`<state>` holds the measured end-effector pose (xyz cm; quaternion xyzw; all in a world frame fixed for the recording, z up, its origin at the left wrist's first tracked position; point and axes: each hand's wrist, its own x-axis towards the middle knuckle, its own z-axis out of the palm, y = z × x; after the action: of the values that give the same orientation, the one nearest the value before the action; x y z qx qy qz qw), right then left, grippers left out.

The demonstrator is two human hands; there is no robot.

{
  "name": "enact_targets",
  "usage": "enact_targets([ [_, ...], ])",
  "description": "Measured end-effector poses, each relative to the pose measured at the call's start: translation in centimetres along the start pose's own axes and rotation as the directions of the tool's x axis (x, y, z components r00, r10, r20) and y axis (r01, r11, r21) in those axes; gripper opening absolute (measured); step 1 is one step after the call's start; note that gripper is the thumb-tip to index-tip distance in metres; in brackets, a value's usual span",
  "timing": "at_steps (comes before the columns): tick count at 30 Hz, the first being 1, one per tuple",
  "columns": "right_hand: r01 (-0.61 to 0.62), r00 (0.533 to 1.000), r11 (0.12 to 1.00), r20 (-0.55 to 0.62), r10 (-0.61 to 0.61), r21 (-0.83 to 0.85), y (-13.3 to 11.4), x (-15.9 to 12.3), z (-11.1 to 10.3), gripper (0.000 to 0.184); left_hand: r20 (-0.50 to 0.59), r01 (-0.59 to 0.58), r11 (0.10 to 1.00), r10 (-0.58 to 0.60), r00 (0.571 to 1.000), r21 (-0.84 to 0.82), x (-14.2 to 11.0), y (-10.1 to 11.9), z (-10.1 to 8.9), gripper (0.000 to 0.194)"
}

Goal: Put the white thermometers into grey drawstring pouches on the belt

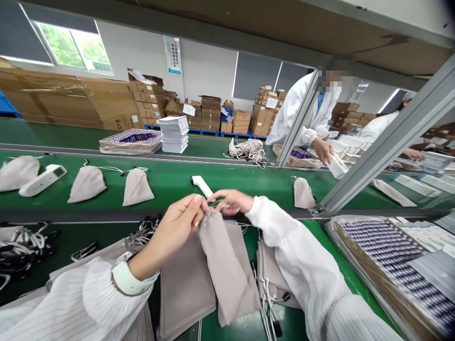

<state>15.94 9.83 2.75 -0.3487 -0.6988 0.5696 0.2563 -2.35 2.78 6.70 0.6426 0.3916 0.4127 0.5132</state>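
My left hand is closed in a pinch at the gathered top of a grey drawstring pouch, which hangs down in front of me. My right hand is beside the pouch's top, its fingers apart and slightly blurred, the index fingertip close to my left fingers. Just behind my hands, a white handheld device with a dark tip, like a forehead thermometer, lies on the green belt, partly hidden by my fingers. Under the pouch lie flat grey pouches, with more pouches and white cords to the right.
Filled pouches and another white thermometer lie on the belt to the left. A tray of batteries stands at right, beside a slanted metal post. Across the belt, a co-worker's hand holds a white box.
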Motion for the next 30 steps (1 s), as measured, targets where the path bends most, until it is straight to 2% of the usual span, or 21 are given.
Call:
enact_targets([
  [1, 0.046, 0.983, 0.997, 0.172, -0.058, 0.069, -0.1, 0.4, 1.7, 0.046, -0.035, -0.046, 0.999, 0.047, 0.998, 0.017, 0.1, -0.1, -0.1, 0.031],
  [2, 0.106, 0.961, 0.986, 0.24, -0.134, 0.126, -0.3, 0.9, 3.0, 0.044, -0.051, -0.085, 0.995, 0.087, 0.995, 0.053, 0.2, -0.3, -0.2, 0.031],
  [3, 0.168, 0.955, 0.972, 0.217, -0.201, 0.162, -0.4, 1.2, 3.8, 0.044, -0.058, -0.124, 0.986, 0.131, 0.99, 0.108, 0.2, -0.6, -0.3, 0.029],
  [4, 0.229, 0.963, 0.957, 0.099, -0.249, 0.176, -0.6, 1.4, 4.0, 0.042, -0.059, -0.172, 0.969, 0.185, 0.981, 0.179, 0.3, -0.9, -0.4, 0.027],
  [5, 0.277, 0.959, 0.947, -0.105, -0.263, 0.161, -0.7, 1.5, 3.5, 0.041, -0.047, -0.219, 0.941, 0.239, 0.97, 0.257, 0.3, -1.2, -0.5, 0.024],
  [6, 0.29, 0.899, 0.952, -0.369, -0.236, 0.099, -0.7, 1.4, 2.3, 0.04, -0.018, -0.257, 0.908, 0.278, 0.96, 0.332, 0.3, -1.7, -0.5, 0.021],
  [7, 0.27, 0.748, 0.963, -0.634, -0.197, 0.019, -0.6, 1.1, 0.6, 0.04, 0.026, -0.278, 0.875, 0.292, 0.956, 0.396, 0.4, -2.2, -0.5, 0.019],
  [8, 0.186, 0.527, 0.981, -0.837, -0.149, -0.058, -0.5, 0.7, -1.3, 0.039, 0.08, -0.283, 0.848, 0.278, 0.957, 0.447, 0.5, -2.7, -0.4, 0.017],
  [9, 0.078, 0.302, 0.99, -0.943, -0.137, -0.119, -0.3, 0.2, -3.3, 0.042, 0.138, -0.28, 0.827, 0.244, 0.96, 0.488, 0.7, -3.4, -0.3, 0.015],
  [10, 0.009, 0.186, 0.991, -0.974, -0.133, -0.134, -0.1, -0.4, -5.1, 0.046, 0.191, -0.276, 0.807, 0.205, 0.96, 0.522, 0.9, -4.0, -0.2, 0.014],
  [11, -0.078, 0.128, 0.987, -0.983, -0.13, -0.141, 0.2, -1.0, -6.7, 0.048, 0.233, -0.277, 0.786, 0.173, 0.957, 0.552, 1.1, -4.6, -0.1, 0.013],
  [12, -0.177, 0.124, 0.974, -0.985, -0.118, -0.139, 0.5, -1.5, -7.8, 0.051, 0.263, -0.285, 0.762, 0.155, 0.952, 0.582, 1.4, -5.2, 0.1, 0.011],
  [15, -0.544, 0.209, 0.82, -0.975, -0.071, -0.176, 2.0, -1.8, -9.2, 0.056, 0.32, -0.322, 0.691, 0.137, 0.938, 0.648, 2.4, -6.4, 0.9, 0.011],
  [17, -0.714, 0.328, 0.631, -0.941, -0.082, -0.304, 3.4, -1.0, -9.0, 0.057, 0.338, -0.329, 0.668, 0.122, 0.933, 0.668, 2.9, -7.0, 1.4, 0.011],
  [19, -0.761, 0.477, 0.466, -0.876, -0.067, -0.451, 4.8, 0.0, -8.4, 0.054, 0.329, -0.311, 0.666, 0.105, 0.939, 0.678, 3.3, -7.4, 1.8, 0.011],
  [20, -0.762, 0.528, 0.415, -0.848, -0.048, -0.498, 5.4, 0.4, -8.2, 0.053, 0.318, -0.301, 0.664, 0.099, 0.943, 0.685, 3.4, -7.6, 1.9, 0.013],
  [22, -0.76, 0.563, 0.369, -0.825, -0.037, -0.535, 5.9, 0.9, -7.9, 0.055, 0.295, -0.284, 0.655, 0.097, 0.951, 0.7, 3.5, -7.9, 2.1, 0.014],
  [24, -0.742, 0.572, 0.353, -0.813, -0.112, -0.57, 5.8, 1.3, -7.6, 0.056, 0.275, -0.278, 0.643, 0.108, 0.955, 0.713, 3.4, -8.1, 2.1, 0.014],
  [26, -0.651, 0.636, 0.378, -0.745, -0.202, -0.658, 5.5, 1.7, -7.0, 0.051, 0.265, -0.282, 0.632, 0.124, 0.956, 0.722, 3.3, -8.2, 2.1, 0.012],
  [28, -0.477, 0.729, 0.494, -0.641, -0.239, -0.727, 5.4, 2.4, -6.0, 0.047, 0.267, -0.295, 0.618, 0.139, 0.953, 0.729, 3.1, -8.2, 2.1, 0.011],
  [30, -0.322, 0.785, 0.701, -0.593, -0.178, -0.636, 5.8, 3.3, -5.0, 0.053, 0.272, -0.31, 0.601, 0.156, 0.949, 0.736, 2.8, -7.9, 2.1, 0.012],
])
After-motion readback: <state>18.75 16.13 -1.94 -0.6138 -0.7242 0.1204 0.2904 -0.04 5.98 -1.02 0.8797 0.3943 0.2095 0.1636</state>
